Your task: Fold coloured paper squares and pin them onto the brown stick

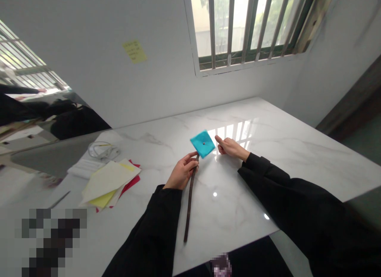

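Note:
My left hand (185,170) grips a slim brown stick (189,201) near its upper end, thumb and fingers pinched around it. At the top of the stick sits a bright blue paper square (200,142), turned cornerwise like a diamond, with a small pin-like dot at its centre. Just right of the blue square, apart from it, is my right hand (228,146). Its fingers are curled in and its thumb sticks out towards the square; I see nothing in it. The lower end of the stick points to the table's front edge.
On the white marbled table (297,158), left of my arms, lies a stack of cream, yellow and red paper sheets (111,181). Behind it are a coiled pale cable (104,151) and a dark pen-like stick (59,199). A yellow note (135,51) hangs on the wall beside a barred window.

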